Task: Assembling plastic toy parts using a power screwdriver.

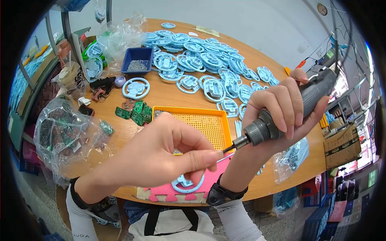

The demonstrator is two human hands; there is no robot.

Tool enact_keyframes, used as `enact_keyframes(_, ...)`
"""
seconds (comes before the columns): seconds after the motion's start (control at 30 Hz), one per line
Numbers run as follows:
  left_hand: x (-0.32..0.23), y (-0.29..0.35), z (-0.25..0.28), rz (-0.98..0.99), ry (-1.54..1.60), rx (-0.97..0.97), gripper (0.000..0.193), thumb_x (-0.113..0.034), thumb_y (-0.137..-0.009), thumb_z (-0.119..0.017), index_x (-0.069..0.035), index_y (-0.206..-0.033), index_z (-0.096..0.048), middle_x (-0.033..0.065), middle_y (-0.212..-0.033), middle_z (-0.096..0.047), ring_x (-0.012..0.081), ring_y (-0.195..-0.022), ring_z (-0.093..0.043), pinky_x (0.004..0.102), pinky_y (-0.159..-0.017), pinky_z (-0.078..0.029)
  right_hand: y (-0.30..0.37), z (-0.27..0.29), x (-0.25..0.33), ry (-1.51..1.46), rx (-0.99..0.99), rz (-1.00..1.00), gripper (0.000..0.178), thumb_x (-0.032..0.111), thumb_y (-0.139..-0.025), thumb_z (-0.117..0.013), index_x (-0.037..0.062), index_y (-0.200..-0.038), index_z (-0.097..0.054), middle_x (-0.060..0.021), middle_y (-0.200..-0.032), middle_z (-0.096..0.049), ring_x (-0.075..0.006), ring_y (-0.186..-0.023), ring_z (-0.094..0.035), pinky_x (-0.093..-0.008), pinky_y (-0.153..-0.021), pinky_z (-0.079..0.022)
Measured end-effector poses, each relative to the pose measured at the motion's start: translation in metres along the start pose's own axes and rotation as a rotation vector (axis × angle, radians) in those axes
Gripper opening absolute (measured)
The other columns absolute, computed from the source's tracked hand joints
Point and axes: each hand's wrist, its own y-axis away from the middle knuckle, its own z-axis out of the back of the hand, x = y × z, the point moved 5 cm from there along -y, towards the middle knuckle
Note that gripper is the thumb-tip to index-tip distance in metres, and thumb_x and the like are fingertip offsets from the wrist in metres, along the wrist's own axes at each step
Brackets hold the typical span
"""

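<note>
The electric screwdriver is above the pink foam mat. The right hand is clenched around its barrel. The left hand pinches at its bit tip, fingers narrowed.

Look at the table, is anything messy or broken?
Nothing looks broken. It is just crowded: light blue wheel parts lie in a loose overlapping heap, and green circuit boards sit scattered beside the orange tray. The right hand holds an electric screwdriver.

Grey electric screwdriver: held tilted, bit pointing down-left. Light-blue plastic wheel: lies flat on the pink foam mat at the tabletop's near edge.
</note>
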Motion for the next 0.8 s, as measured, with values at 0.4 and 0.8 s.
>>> enact_keyframes(0.4, 0.025, 0.013, -0.021, 0.194, 0.529, 0.159, 0.022, -0.016, -0.091, -0.057, 0.004, -0.086, -0.062, 0.0016, -0.060, -0.054, 0.0074, -0.057, -0.050, 0.0211, -0.053, -0.041, 0.005, 0.012, -0.018, -0.182, -0.077, -0.167, 0.038, 0.031, -0.090, -0.055, -0.0034, -0.101, -0.043, -0.0020, -0.055, -0.045, -0.0099, -0.040, -0.047, -0.0218, -0.040, -0.046)
enact_keyframes(0.8, -0.009, 0.031, -0.003, -0.628, -1.082, -0.563, 0.013, -0.004, -0.066, -0.071, -0.007, -0.067, -0.058, 0.0022, -0.055, -0.053, 0.0197, -0.054, -0.052, 0.0330, -0.061, -0.037, 0.011, 0.012, -0.024, 0.289, -0.189, 0.053, 0.051, 0.046, -0.089, -0.050, -0.0040, -0.100, -0.050, -0.0018, -0.057, -0.043, -0.0083, -0.039, -0.040, -0.0229, -0.041, -0.038)
